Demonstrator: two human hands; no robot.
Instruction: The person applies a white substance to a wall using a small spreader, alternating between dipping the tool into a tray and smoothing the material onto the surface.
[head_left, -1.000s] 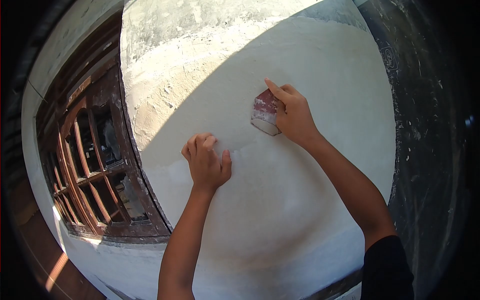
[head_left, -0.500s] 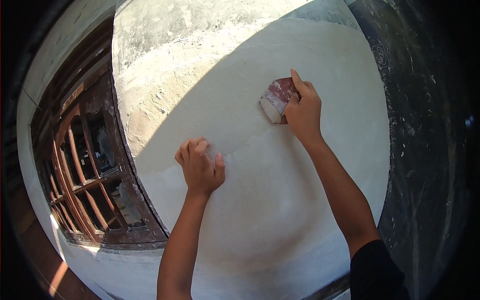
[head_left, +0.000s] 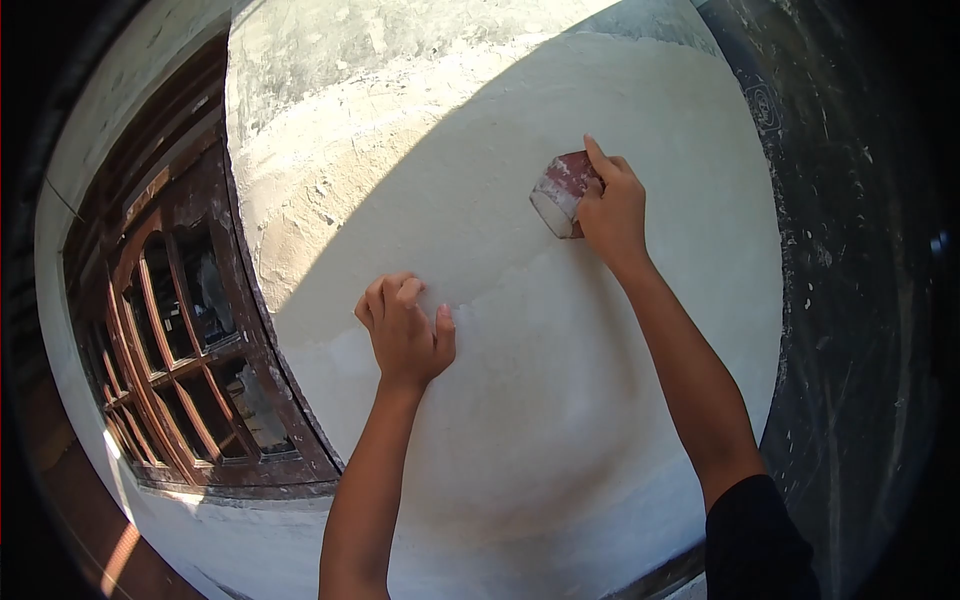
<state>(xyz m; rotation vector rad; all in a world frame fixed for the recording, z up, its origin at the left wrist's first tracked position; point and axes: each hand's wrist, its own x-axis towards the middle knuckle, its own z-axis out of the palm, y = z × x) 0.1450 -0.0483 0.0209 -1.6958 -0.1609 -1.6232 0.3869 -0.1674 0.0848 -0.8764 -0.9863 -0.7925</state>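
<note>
My right hand (head_left: 614, 213) grips a flat reddish-brown scraper (head_left: 562, 192), smeared with white, against the upper middle of the pale wall (head_left: 530, 340). Its index finger stretches up along the tool's edge. Lower and to the left, my left hand (head_left: 405, 330) is at the wall with bent, spread fingers and holds nothing. A faint ragged line in the wall coating runs between the two hands.
On the left is a brown wooden window (head_left: 190, 350) with small panes. Rough sunlit plaster (head_left: 310, 180) covers the wall's upper left. A dark, scuffed surface (head_left: 850, 300) borders the wall on the right.
My right hand and the scraper have moved slightly right and up over the wall. My left hand keeps its pose, a touch further right in view.
</note>
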